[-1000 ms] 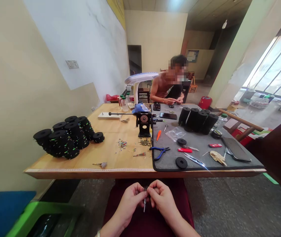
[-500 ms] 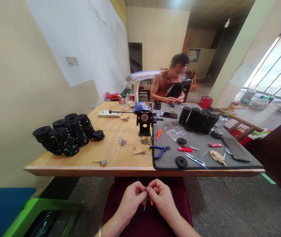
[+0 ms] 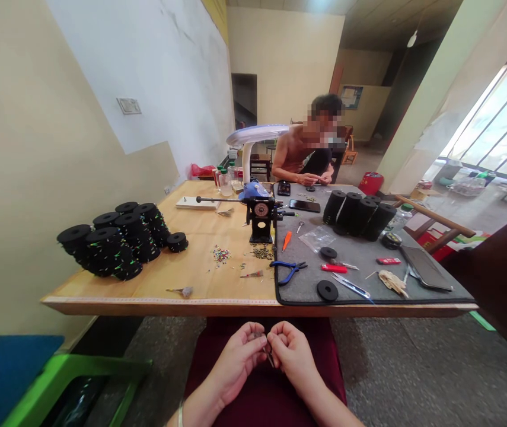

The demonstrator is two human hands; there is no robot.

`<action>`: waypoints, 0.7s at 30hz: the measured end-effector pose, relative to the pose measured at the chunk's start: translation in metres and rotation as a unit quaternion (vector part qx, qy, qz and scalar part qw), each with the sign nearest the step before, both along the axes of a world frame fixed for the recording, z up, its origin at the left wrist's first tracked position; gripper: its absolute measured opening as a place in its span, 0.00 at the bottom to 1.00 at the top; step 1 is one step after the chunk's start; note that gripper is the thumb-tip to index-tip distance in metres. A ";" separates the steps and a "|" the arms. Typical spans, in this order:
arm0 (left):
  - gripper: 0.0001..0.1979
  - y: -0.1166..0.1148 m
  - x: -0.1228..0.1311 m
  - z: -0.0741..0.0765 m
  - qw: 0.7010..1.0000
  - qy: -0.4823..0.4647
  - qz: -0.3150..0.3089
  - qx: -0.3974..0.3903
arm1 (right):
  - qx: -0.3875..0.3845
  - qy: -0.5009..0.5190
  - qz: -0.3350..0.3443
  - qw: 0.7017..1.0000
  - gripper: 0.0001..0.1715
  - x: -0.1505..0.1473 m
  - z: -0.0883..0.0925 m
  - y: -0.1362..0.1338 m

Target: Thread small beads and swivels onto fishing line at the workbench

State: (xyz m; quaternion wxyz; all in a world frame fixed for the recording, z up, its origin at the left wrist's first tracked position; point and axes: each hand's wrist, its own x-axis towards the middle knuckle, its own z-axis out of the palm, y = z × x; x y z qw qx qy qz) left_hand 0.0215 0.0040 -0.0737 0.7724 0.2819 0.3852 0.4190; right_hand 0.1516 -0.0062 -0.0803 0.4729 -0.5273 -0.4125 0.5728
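Note:
Below the table's near edge, over my lap, my left hand [image 3: 245, 356] and my right hand [image 3: 289, 351] meet with their fingers pinched together. Between them is a small, thin, dark object [image 3: 270, 358] that slants downward; it is too small to name. Most of it is hidden by my fingertips. On the table ahead lie a feathery bundle [image 3: 185, 291] and a second feathery piece with a reddish stem [image 3: 252, 274]. Near them are a pile of coloured beads [image 3: 221, 255] and a heap of small brass-coloured parts [image 3: 262, 252].
Stacks of black foam spools [image 3: 115, 237] stand left, more black spools [image 3: 360, 214] right. A black winding device [image 3: 261, 219] stands mid-table near a lamp [image 3: 248, 160]. Blue pliers [image 3: 289, 273], thread snips [image 3: 351, 286] and a foam ring [image 3: 327, 290] lie on the grey mat. A person [image 3: 304, 154] sits opposite.
My left hand has turned a little, its fingers opening slightly upward, and the thin object now slants to the right. Both hands stay close together over my lap.

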 end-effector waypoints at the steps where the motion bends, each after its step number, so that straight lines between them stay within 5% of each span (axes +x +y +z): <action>1: 0.11 0.000 0.000 0.000 1.000 -0.005 -0.010 -0.002 | -0.001 0.004 0.001 1.000 0.22 0.000 0.001 0.000; 16: 0.14 0.001 0.001 -0.009 0.999 -0.005 0.021 -0.029 | -0.054 -0.009 0.036 0.998 0.20 0.002 0.004 -0.006; 21: 0.11 0.001 0.000 -0.010 0.996 0.071 0.033 0.043 | -0.071 0.000 0.060 0.996 0.18 0.001 0.004 -0.008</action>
